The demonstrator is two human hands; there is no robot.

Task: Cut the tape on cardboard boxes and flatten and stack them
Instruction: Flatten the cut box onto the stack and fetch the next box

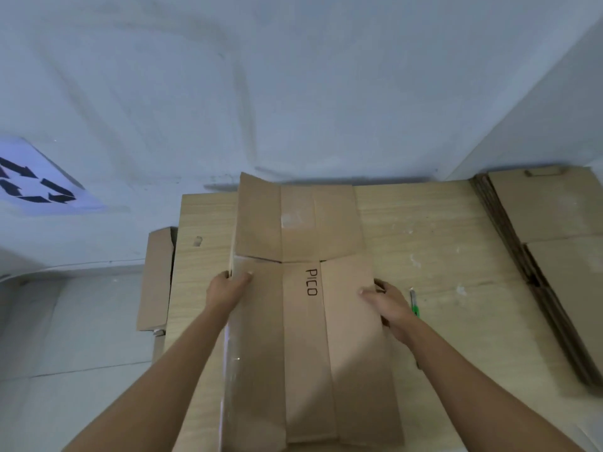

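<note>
1. Head view: a flattened box (310, 321) lay along the middle of the table (440, 256), its flaps reaching the far edge.
2. The left hand (226, 288) and right hand (386, 305) each clamped one long side, with thumbs on top and fingers wrapped round the edge.
3. Likely risk: swinging it toward the stack (554, 239) at the right edge could knock the cutter (415, 305), which lay just beside the right hand.

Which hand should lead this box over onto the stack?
Probably the right hand: it grips the flattened box on the edge facing the stack; the left hand grips the far edge.
</note>
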